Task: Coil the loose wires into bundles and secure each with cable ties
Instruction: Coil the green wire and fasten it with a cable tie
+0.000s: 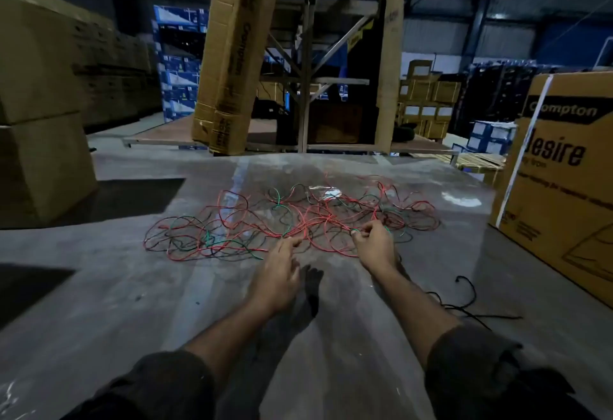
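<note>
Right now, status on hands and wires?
Right hand pinching a wire. Left hand open at the tangle's edge. Wires all loose, uncoiled. Black cord lying apart.

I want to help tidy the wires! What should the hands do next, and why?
Probably lift the strand that the right hand pinches and draw it free of the tangled wires, since nothing is coiled yet; the left hand could hold the pile down.

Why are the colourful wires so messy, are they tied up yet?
Not yet. The red, green and black wires lie spread and tangled on the grey floor.
</note>
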`<state>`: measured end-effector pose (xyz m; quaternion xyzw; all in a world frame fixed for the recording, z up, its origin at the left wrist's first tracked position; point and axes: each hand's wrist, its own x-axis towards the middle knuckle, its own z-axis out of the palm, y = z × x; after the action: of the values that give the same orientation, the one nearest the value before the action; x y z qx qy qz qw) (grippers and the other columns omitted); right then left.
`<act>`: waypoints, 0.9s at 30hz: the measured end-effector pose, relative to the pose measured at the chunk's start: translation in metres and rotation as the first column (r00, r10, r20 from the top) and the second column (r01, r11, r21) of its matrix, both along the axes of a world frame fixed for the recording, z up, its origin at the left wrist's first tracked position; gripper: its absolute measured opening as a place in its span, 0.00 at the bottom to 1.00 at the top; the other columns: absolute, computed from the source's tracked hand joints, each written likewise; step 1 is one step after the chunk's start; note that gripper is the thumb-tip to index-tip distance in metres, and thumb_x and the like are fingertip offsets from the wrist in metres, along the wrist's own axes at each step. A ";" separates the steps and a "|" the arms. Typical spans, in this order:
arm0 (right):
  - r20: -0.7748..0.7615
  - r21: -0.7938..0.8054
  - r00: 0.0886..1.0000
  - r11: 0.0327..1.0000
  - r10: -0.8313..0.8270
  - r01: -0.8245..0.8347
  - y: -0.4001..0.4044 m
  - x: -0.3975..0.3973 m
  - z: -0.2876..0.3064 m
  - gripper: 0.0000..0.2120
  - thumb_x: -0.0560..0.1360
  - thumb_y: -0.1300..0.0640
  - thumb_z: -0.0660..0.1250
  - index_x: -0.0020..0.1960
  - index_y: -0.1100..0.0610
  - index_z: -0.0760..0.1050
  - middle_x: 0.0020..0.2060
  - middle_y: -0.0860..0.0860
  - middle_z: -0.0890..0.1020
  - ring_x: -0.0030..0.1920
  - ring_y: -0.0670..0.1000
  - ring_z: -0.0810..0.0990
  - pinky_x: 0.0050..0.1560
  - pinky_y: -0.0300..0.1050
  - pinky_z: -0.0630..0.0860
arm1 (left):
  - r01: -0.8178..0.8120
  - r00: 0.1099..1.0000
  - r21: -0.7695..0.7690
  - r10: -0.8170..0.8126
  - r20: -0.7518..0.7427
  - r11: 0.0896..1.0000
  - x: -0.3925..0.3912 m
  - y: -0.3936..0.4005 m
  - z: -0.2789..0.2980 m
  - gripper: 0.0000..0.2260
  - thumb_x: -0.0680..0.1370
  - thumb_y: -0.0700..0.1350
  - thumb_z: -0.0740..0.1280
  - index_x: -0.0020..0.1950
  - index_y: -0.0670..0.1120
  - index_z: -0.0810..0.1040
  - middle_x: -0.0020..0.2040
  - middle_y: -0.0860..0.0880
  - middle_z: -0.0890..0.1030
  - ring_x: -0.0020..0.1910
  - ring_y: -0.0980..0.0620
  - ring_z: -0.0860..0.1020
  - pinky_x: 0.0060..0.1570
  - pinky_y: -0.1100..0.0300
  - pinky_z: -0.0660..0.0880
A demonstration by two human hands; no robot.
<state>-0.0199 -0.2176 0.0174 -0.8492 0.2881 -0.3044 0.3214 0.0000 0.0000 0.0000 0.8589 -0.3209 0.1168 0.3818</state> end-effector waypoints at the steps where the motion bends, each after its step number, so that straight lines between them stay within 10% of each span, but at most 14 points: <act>1: 0.002 0.020 1.000 1.000 -0.002 0.002 0.001 0.002 0.000 0.09 0.75 0.53 0.70 0.53 0.55 0.74 0.49 0.53 0.82 0.50 0.56 0.79 0.48 0.49 0.76 | 0.003 1.000 -0.007 -0.003 0.004 1.000 0.001 -0.001 0.000 0.19 0.81 0.41 0.61 0.72 0.51 0.68 0.69 0.54 0.72 0.64 0.57 0.71 0.62 0.60 0.72; 8: 0.196 -0.011 0.977 0.996 -0.082 0.086 0.028 -0.011 0.005 0.08 0.76 0.64 0.67 0.52 0.54 0.73 0.44 0.50 0.81 0.44 0.50 0.79 0.33 0.36 0.66 | 0.037 0.969 -0.171 -0.077 -0.235 0.985 0.003 -0.015 0.009 0.11 0.83 0.49 0.60 0.55 0.48 0.81 0.51 0.52 0.83 0.51 0.54 0.81 0.54 0.50 0.79; 14: 0.278 -0.271 0.937 0.953 0.209 -0.132 0.077 -0.051 -0.007 0.14 0.73 0.62 0.72 0.49 0.55 0.67 0.39 0.50 0.78 0.38 0.51 0.79 0.35 0.46 0.77 | -0.048 0.719 -0.522 -0.333 -0.610 0.852 -0.023 -0.024 0.049 0.27 0.82 0.60 0.56 0.49 0.40 0.84 0.44 0.44 0.87 0.45 0.48 0.85 0.49 0.57 0.81; 27: 0.363 -0.554 0.775 0.789 0.517 -0.267 0.104 -0.085 -0.014 0.10 0.76 0.53 0.68 0.49 0.52 0.66 0.38 0.50 0.78 0.37 0.49 0.77 0.35 0.41 0.73 | -0.025 0.596 -0.448 -0.347 -0.724 0.894 -0.029 0.010 0.055 0.08 0.79 0.45 0.67 0.44 0.43 0.81 0.33 0.50 0.81 0.34 0.56 0.76 0.40 0.63 0.73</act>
<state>-0.1054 -0.1137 0.0030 -0.8349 -0.0775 -0.4962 0.2252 -0.0294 0.0095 0.0546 0.6864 -0.1654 -0.2439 0.6648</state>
